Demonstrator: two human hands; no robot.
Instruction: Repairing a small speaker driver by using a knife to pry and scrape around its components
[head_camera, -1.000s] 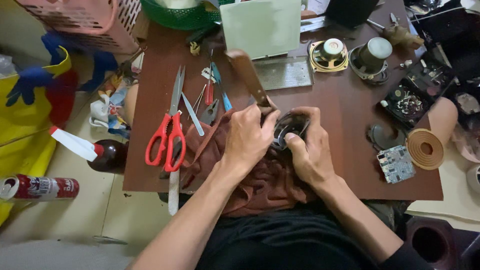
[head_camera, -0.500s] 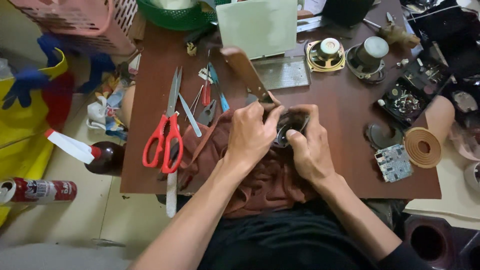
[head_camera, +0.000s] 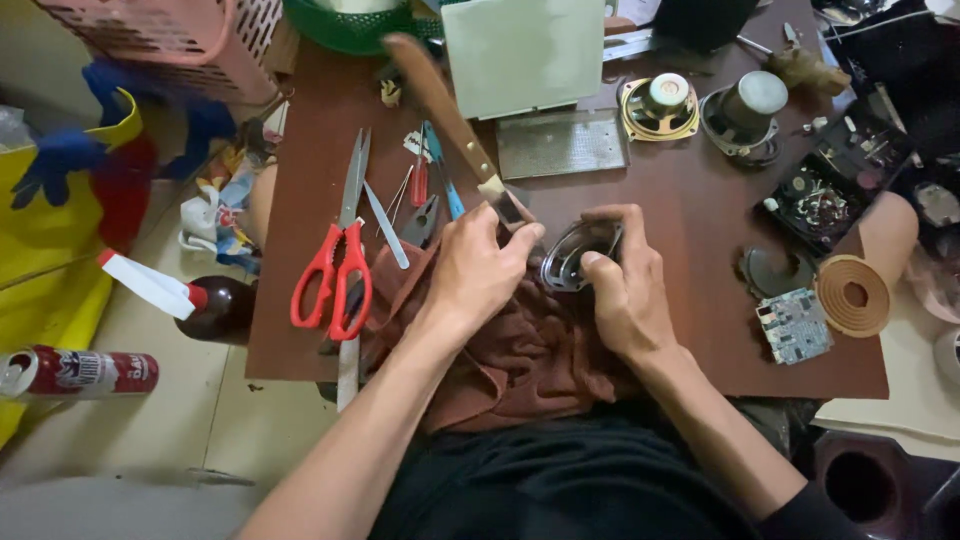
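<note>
My left hand (head_camera: 478, 265) is closed on a brown rag (head_camera: 520, 360) and on the blade end of a knife with a long wooden handle (head_camera: 435, 95) that slants up and left. The rag is bunched at the near edge of the brown table (head_camera: 690, 210). My right hand (head_camera: 620, 290) grips the rim of a small oval metal speaker frame (head_camera: 570, 255). The blade tip sits against the frame between my two hands. Most of the frame is hidden by my fingers.
Red-handled scissors (head_camera: 335, 265), pliers and small tools lie left of my hands. Two round speaker parts (head_camera: 660, 105), a grey mesh plate (head_camera: 560, 145), circuit boards (head_camera: 795, 325) and a roll of tan tape (head_camera: 865, 275) lie to the right. A spray can (head_camera: 75, 372) lies on the floor.
The knife handle has swung up and to the left and my left hand has shifted on the blade. The speaker frame now shows more between my hands.
</note>
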